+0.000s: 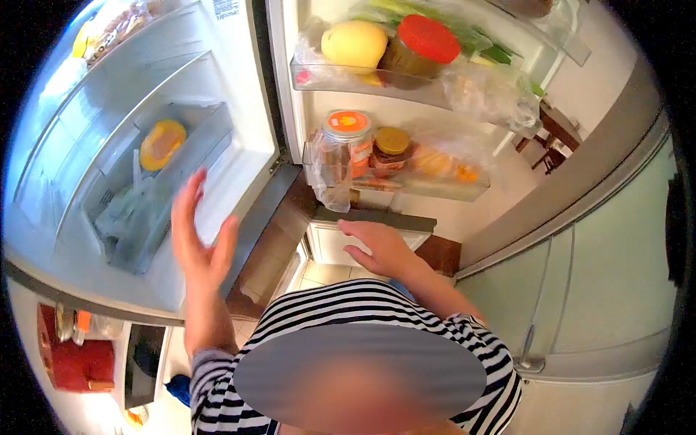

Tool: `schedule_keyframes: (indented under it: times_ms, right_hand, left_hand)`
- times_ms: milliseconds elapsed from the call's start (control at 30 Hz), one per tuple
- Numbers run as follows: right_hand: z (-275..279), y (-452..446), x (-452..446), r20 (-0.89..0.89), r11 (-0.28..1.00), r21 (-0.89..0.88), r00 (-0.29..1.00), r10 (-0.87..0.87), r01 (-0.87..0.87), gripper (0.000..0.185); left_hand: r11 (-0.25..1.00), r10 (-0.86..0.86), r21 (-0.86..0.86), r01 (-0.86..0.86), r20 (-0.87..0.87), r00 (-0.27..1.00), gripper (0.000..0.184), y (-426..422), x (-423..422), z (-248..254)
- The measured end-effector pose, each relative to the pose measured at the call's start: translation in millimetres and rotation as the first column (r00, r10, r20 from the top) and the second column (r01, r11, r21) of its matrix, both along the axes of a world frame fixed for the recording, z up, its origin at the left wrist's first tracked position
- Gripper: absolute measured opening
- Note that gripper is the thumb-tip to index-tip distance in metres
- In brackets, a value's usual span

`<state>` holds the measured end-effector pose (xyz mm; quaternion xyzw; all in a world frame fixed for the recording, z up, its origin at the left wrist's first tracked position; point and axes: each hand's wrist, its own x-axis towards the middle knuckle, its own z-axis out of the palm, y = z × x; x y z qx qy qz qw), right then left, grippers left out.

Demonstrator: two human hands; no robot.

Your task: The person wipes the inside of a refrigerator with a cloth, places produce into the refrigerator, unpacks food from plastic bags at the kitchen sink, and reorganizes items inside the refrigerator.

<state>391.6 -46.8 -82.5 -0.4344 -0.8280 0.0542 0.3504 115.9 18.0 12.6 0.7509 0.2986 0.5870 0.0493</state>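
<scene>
My left hand (201,243) is raised with its fingers apart and holds nothing. It is nearest to a clear fridge drawer (185,156), in which a round yellow-orange item (162,145) and thin plastic bags (130,212) show. My right hand (382,248) is also empty, its thumb apart from the stretched fingers. Above it in the picture is the lower door shelf (435,186), bearing a glass jar with an orange lid (348,125), a jar with a yellow lid (391,141) and a plastic bag with orange contents (438,161).
On the upper door shelf (348,77) are a yellow fruit (354,45), a red-lidded jar (428,42) and bagged green vegetables (478,45). A lower door (341,245) stands open beneath. A frosted glass panel (587,268) is at right. A red object (83,364) lies at lower left.
</scene>
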Motion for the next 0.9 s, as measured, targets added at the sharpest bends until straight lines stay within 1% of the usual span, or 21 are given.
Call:
schedule_keyframes:
  times_ms: [33, 67, 100, 133, 167, 233, 300, 333, 400, 500, 533, 600, 633, 667, 700, 733, 767, 800, 833, 867, 900]
  right_hand:
    - [-5, -7, 12, -0.027, 1.0, -0.021, 0.999, -0.02, 0.02, 0.047]
    - [-5, -15, 21, -0.046, 0.996, -0.066, 0.997, -0.066, 0.063, 0.048]
    - [-2, -24, 31, -0.042, 0.996, -0.069, 0.998, -0.054, 0.051, 0.048]
    - [-6, -27, 36, -0.07, 0.995, -0.092, 0.996, -0.056, 0.05, 0.047]
    - [-3, -34, 42, -0.084, 0.988, -0.139, 0.993, -0.085, 0.072, 0.047]
    - [-8, -42, 53, -0.117, 0.991, -0.122, 0.991, -0.069, 0.055, 0.047]
    - [-7, -52, 61, -0.142, 0.992, -0.113, 0.987, -0.078, 0.062, 0.048]
    - [-12, -54, 68, -0.174, 0.993, -0.101, 0.981, -0.081, 0.064, 0.049]
    - [-13, -61, 76, -0.193, 0.993, -0.094, 0.977, -0.093, 0.076, 0.05]
    - [-17, -69, 88, -0.216, 0.992, -0.072, 0.97, -0.115, 0.102, 0.05]
    - [-18, -72, 91, -0.196, 0.991, -0.076, 0.972, -0.127, 0.114, 0.053]
    - [-19, -74, 95, -0.176, 0.99, -0.075, 0.976, -0.129, 0.117, 0.056]
    - [-21, -73, 96, -0.191, 0.992, -0.067, 0.974, -0.121, 0.109, 0.056]
    - [-22, -74, 97, -0.205, 0.993, -0.061, 0.972, -0.111, 0.1, 0.056]
    - [-22, -74, 96, -0.207, 0.994, -0.059, 0.973, -0.099, 0.088, 0.056]
    - [-20, -75, 94, -0.212, 0.987, -0.111, 0.968, -0.134, 0.113, 0.053]
    - [-20, -74, 93, -0.214, 0.978, -0.16, 0.963, -0.167, 0.134, 0.049]
    - [-20, -73, 93, -0.211, 0.981, -0.155, 0.966, -0.148, 0.116, 0.049]
    - [-20, -71, 93, -0.207, 0.983, -0.14, 0.967, -0.147, 0.119, 0.049]
    - [-21, -68, 92, -0.204, 0.985, -0.124, 0.968, -0.143, 0.12, 0.05]
    - [-24, -66, 92, -0.2, 0.989, -0.118, 0.973, -0.116, 0.094, 0.05]
  left_hand:
    - [0.99, 0.048, 0.138, -0.034, -0.101, 0.994, 0.057, -5, 25, 30]
    - [0.983, 0.031, 0.185, -0.005, -0.139, 0.99, 0.056, 5, 43, 52]
    - [0.973, 0.024, 0.231, 0.018, -0.177, 0.984, 0.055, 14, 62, 71]
    - [0.967, 0.051, 0.255, 0.02, -0.269, 0.962, 0.056, 25, 80, 89]
    - [0.966, 0.05, 0.254, 0.043, -0.348, 0.936, 0.056, 41, 100, 107]
    - [0.979, 0.179, 0.174, -0.108, -0.47, 0.864, 0.068, 53, 141, 139]
    - [0.985, 0.135, -0.001, -0.17, -0.602, 0.787, 0.091, 82, 156, 151]
    - [0.982, 0.157, 0.01, -0.19, -0.607, 0.779, 0.091, 92, 168, 154]
    - [0.948, 0.201, -0.018, -0.316, -0.737, 0.645, 0.095, 112, 182, 155]
    - [0.956, 0.193, -0.02, -0.294, -0.711, 0.676, 0.094, 119, 186, 153]
    - [0.954, 0.197, -0.02, -0.3, -0.712, 0.674, 0.094, 126, 187, 148]
    - [0.983, 0.109, -0.062, -0.172, -0.556, 0.824, 0.085, 139, 184, 140]
    - [0.982, 0.118, -0.059, -0.18, -0.557, 0.822, 0.085, 134, 180, 142]
    - [0.986, -0.009, -0.156, -0.062, -0.418, 0.908, 0.08, 126, 175, 143]
    - [0.971, -0.128, -0.23, 0.068, -0.259, 0.957, 0.075, 122, 169, 144]
    - [0.942, -0.244, -0.269, 0.201, -0.135, 0.96, 0.066, 125, 164, 144]
    - [0.898, -0.342, -0.316, 0.306, -0.061, 0.938, 0.062, 122, 155, 146]
    - [0.849, -0.427, -0.305, 0.431, 0.085, 0.9, 0.059, 123, 149, 146]
    - [0.793, -0.5, -0.269, 0.547, 0.227, 0.836, 0.057, 127, 143, 143]
    - [0.75, -0.501, -0.296, 0.591, 0.329, 0.8, 0.053, 135, 135, 142]
    - [0.666, -0.558, -0.275, 0.693, 0.434, 0.708, 0.052, 138, 127, 142]
